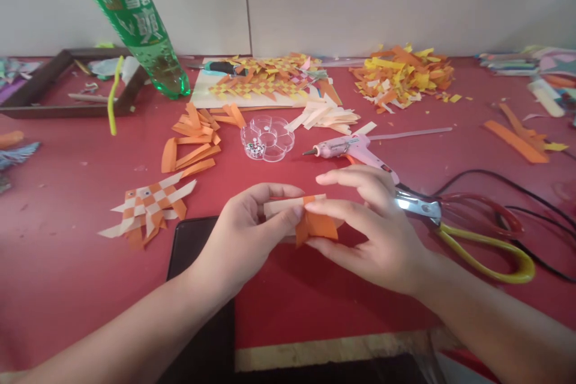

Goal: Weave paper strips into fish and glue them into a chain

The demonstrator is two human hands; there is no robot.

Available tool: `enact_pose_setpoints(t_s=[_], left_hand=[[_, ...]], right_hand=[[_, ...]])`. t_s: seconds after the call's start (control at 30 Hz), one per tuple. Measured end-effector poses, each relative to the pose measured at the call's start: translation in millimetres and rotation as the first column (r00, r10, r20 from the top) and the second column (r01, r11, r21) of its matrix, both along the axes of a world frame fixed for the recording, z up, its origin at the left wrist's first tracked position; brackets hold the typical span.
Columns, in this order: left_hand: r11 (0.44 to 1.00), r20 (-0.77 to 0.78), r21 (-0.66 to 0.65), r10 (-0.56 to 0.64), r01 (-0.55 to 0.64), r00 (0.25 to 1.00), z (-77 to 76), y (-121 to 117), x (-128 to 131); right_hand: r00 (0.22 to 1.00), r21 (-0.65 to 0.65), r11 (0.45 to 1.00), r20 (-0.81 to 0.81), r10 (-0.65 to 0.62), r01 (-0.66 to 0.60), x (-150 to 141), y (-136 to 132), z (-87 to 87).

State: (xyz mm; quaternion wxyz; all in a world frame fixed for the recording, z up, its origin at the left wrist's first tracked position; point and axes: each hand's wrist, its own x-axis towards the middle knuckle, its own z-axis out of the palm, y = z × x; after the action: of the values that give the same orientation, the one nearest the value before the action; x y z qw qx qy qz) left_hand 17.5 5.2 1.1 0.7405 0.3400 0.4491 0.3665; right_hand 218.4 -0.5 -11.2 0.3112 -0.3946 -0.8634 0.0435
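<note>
Between both hands, above the red table, are folded paper strips [320,226], orange and cream, crossing each other. My left hand [252,231] pinches the cream strip's left part between thumb and fingers. From the other side, my right hand [373,222] touches the orange strip, thumb below and a finger on top, its index finger lifted. A woven paper fish [150,204] in orange and cream, with small eyes, lies to the left. Just beyond my hands stands a clear flower-shaped tray [275,153] with small googly eyes [255,149] in one compartment.
A pink glue gun [339,147] and scissors [486,247] lie close by my right hand. Orange strips [193,138], cream strips [327,114] and a scrap heap [400,75] sit further back. A green bottle [139,24] stands left; a black phone-like slab [193,243] lies under my left wrist.
</note>
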Motion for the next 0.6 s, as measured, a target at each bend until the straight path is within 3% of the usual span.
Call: enact_pose_setpoints(t_s=[0.27, 0.47, 0.6], left_hand=[[0.983, -0.239, 0.169, -0.03, 0.072, 0.971, -0.6, -2.8, -0.6], [0.965, -0.309, 0.251, 0.005, 0.077, 0.951, 1.5, -4.6, -0.4], [0.959, -0.317, 0.272, 0.014, 0.077, 0.948, 0.9, -5.9, 1.3]], right_hand=[[0.998, -0.081, 0.997, -0.061, 0.006, -0.011, -0.2, -1.9, 4.2], [0.995, -0.099, 0.995, -0.101, 0.003, -0.013, -2.1, -2.0, 5.9], [0.992, -0.076, 0.996, -0.109, -0.061, 0.053, -1.8, -2.2, 6.0]])
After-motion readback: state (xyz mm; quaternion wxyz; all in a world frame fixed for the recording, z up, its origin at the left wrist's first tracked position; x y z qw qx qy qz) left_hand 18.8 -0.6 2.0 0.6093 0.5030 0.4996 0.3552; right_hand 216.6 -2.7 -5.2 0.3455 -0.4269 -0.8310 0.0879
